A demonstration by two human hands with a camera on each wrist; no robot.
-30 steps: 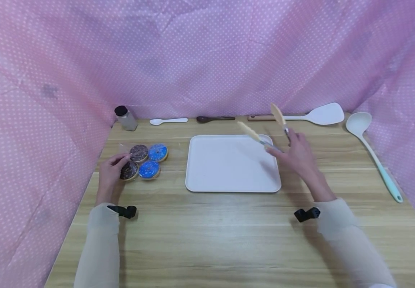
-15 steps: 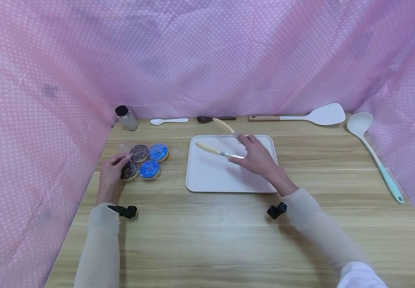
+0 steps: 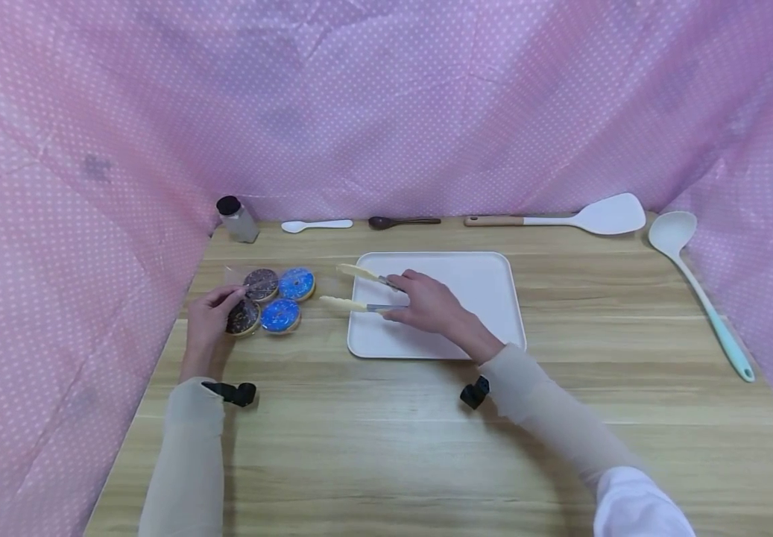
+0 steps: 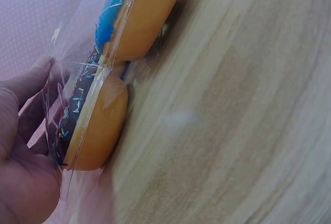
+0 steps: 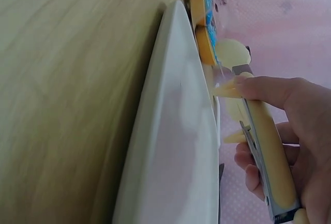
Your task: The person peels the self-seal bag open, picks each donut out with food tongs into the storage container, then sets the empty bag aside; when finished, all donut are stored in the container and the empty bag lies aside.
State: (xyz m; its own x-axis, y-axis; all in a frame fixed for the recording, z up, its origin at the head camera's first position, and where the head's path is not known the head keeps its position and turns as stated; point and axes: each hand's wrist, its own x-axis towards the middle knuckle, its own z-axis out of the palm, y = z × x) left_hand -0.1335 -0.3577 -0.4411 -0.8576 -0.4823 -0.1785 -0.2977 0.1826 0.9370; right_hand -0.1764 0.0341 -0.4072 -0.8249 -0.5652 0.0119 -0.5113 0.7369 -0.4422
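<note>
1. Left of the white tray (image 3: 493,291), two brown doughnuts (image 3: 262,283) and two blue doughnuts (image 3: 280,316) are lying close together on the wooden table (image 3: 359,455), with clear wrap (image 4: 72,38) covering them; whether it is forming one bag or several, I cannot tell.
2. At the brown pair, the left hand (image 3: 206,319) is pinching the loose film between thumb and fingers, not gripping a doughnut itself.
3. Over the tray, the right hand (image 3: 426,304) is wrapping its fingers around the tongs (image 3: 383,308); their two arms are standing apart, and the cream tips are reaching past the tray's left edge, near the blue pair but apart from it.
4. By their looks, the doughnuts are probably being light and somewhat soft, so a hard squeeze is likely risking dents; their true weight is not showing.
5. The film is looking thin, slick and crinkly, so tips gripping only its slack are likely to be slipping or dragging all four along.
6. For a firm hold, the plain orange sides below the icing are offering the best place: one tip on each flank, low down, the decorated tops being left unpressed.
</note>
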